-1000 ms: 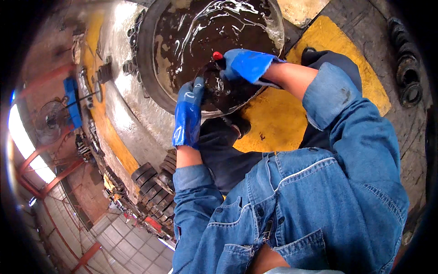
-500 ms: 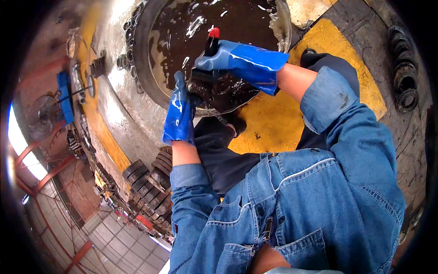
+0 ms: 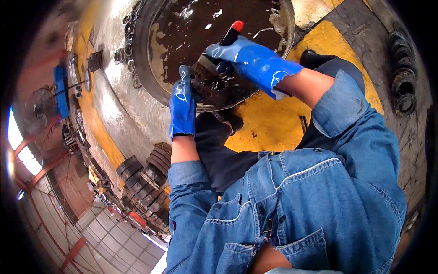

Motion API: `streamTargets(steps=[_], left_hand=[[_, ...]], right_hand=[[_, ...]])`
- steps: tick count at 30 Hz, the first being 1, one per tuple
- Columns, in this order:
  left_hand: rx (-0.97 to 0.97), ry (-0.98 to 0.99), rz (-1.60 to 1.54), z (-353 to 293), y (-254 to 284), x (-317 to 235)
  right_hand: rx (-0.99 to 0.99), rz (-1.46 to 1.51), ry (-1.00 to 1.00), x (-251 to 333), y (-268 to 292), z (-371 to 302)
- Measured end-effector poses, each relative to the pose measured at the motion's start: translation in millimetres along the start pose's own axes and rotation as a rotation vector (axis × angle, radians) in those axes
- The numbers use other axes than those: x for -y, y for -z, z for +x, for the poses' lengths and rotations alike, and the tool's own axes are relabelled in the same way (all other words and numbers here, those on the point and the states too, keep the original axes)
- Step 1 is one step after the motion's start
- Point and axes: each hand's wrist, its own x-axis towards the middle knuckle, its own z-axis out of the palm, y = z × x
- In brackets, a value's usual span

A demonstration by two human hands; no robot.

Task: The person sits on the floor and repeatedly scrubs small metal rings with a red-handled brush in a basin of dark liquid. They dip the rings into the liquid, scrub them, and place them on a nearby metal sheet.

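Note:
My right hand (image 3: 248,57), in a blue rubber glove, is closed around a brush. The brush's black handle with a red end (image 3: 233,33) sticks up past the thumb, and its broad head (image 3: 207,64) points down toward my left hand. My left hand (image 3: 182,98), gloved alike, grips the side of a dark, wet part (image 3: 214,89); its thumb points up and its fingers are hidden behind the part. The part's exact kind cannot be made out. Both hands are over the near side of a large round metal tub (image 3: 145,75) holding dark brown liquid (image 3: 182,36).
Small metal rings (image 3: 128,45) line the tub's left side. Stacked dark ring-shaped parts (image 3: 141,182) lie at the lower left, and a row of black rings (image 3: 404,86) at the far right. A yellow floor patch (image 3: 255,130) is under my legs. A fan (image 3: 41,107) stands far left.
My right hand has moved right with the brush, and the red handle end is now higher and farther right. My left hand has shifted slightly right, still gripping the dark part.

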Motion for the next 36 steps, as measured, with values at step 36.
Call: streamTargets(steps=[36], left_hand=[[-0.125,-0.246,0.044,15,39,-16]], right_hand=[[-0.08,0.046,0.038,-8,49,8]])
